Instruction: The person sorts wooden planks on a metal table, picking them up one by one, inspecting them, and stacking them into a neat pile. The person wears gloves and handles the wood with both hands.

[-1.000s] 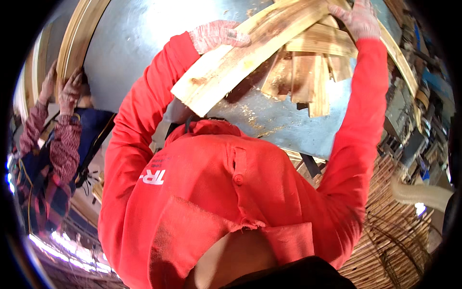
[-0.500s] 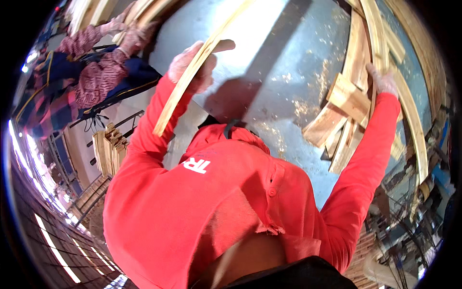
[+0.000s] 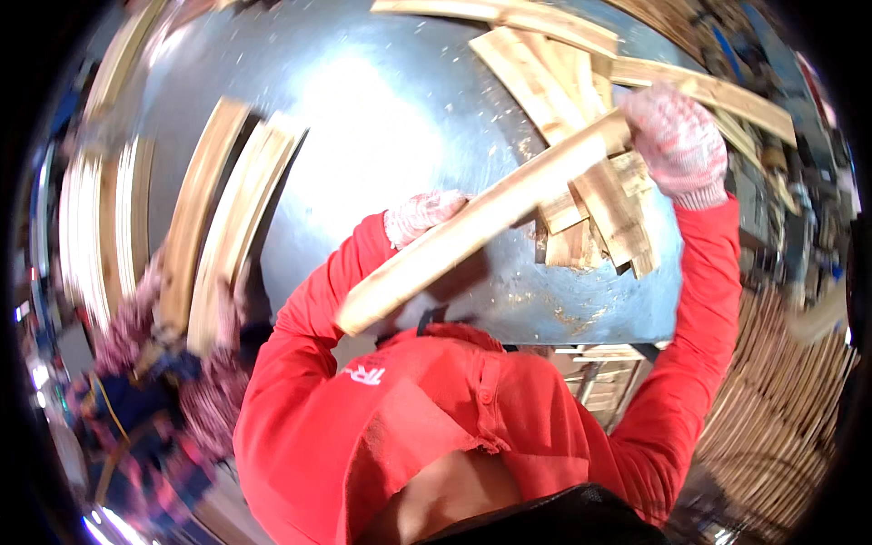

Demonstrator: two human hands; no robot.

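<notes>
A pale wooden board [image 3: 490,218] runs slantwise in front of me, raised over the metal tabletop [image 3: 363,127]. My right hand [image 3: 677,145], in a pink-and-white knit glove, is closed round its far right end. Gloved the same way, my left hand [image 3: 422,216] grips the board lower down, with most of its fingers hidden behind the wood. Beyond and below the board lies a loose pile of wooden pieces [image 3: 618,213], some crossing each other.
Longer wooden strips [image 3: 727,91] lie behind the pile on the right. At left, a co-worker's gloved hands [image 3: 222,313] are at several boards [image 3: 241,213]. More boards [image 3: 82,227] stand beyond them. Stacked thin wood [image 3: 772,381] sits below at the right.
My view has turned, so the table and pile appear shifted. The left hand has come in from the raised left side; both hands now hold one board, with the right hand off the pile.
</notes>
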